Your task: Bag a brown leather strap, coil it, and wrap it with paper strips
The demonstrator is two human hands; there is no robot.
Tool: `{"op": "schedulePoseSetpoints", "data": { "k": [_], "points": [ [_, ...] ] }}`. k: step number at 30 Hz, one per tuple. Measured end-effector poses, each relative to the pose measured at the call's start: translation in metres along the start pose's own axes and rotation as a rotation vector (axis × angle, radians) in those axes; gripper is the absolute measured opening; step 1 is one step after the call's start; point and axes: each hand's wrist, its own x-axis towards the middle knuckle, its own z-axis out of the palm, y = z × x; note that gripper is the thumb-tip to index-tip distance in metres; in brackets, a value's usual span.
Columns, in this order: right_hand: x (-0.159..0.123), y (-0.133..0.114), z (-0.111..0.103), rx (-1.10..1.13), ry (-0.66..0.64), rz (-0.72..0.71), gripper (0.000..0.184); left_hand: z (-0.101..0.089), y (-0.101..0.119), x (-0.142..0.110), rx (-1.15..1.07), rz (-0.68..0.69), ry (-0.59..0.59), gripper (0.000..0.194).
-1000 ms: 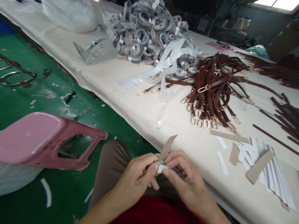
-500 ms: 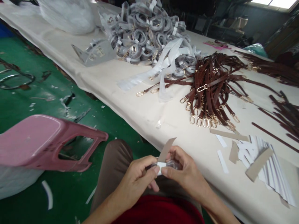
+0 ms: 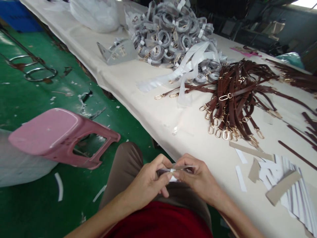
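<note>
Above my lap, my left hand (image 3: pixel 148 181) pinches one end of a small coiled strap in clear wrap (image 3: pixel 161 171), its thumb on a white paper band (image 3: pixel 173 179) around the middle. My right hand (image 3: pixel 199 180) grips the other end, thumb pressed on the same band. A tan backing strip (image 3: pixel 184 167) lies nearly flat across the top of the coil, by the right fingers. Most of the coil is hidden by my fingers.
Brown straps with gold clasps (image 3: pixel 232 109) lie heaped on the table (image 3: pixel 158 115). Behind them is a pile of wrapped coils (image 3: pixel 165 38). Paper strips (image 3: pixel 284 188) are at the right. A pink stool (image 3: pixel 49 129) stands on the green floor at left.
The tan strip, which stood upright from the band, now lies folded down over the coil toward the right hand. Both hands keep their hold. The camera view has turned slightly left.
</note>
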Motion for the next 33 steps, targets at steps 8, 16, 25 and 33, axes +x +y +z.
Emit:
{"op": "schedulePoseSetpoints", "data": {
  "k": [8, 16, 25, 33],
  "points": [
    [-0.005, 0.005, 0.005, -0.235, 0.038, -0.339, 0.019, -0.007, 0.01, 0.002, 0.241, 0.058, -0.114, 0.026],
    [-0.011, -0.001, -0.004, -0.53, -0.134, -0.57, 0.026, -0.002, -0.009, -0.001, -0.159, -0.088, -0.118, 0.034],
    [-0.004, 0.02, -0.013, -0.799, -0.101, -0.867, 0.037, -0.004, -0.014, 0.002, -0.506, -0.17, -0.128, 0.033],
    [-0.013, 0.02, -0.001, -0.567, 0.128, -0.694, 0.047, -0.01, -0.011, 0.006, -0.453, -0.087, 0.031, 0.033]
  ]
}}
